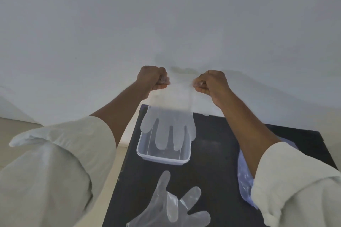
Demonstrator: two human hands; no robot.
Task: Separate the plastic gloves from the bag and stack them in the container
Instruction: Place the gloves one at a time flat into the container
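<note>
left hand [152,79] and right hand [212,83] — both clenched on the cuff corners of one clear plastic glove [168,125], held raised, fingers hanging down over the clear container [162,158] at the far left of the black table [212,153]. second glove [171,206] lying flat at the near edge. bag [244,175] of gloves at right — partly hidden by the right sleeve [295,186].

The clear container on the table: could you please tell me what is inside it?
The container looks empty where its floor shows. The hanging glove, held by both hands, covers its far part.
</note>
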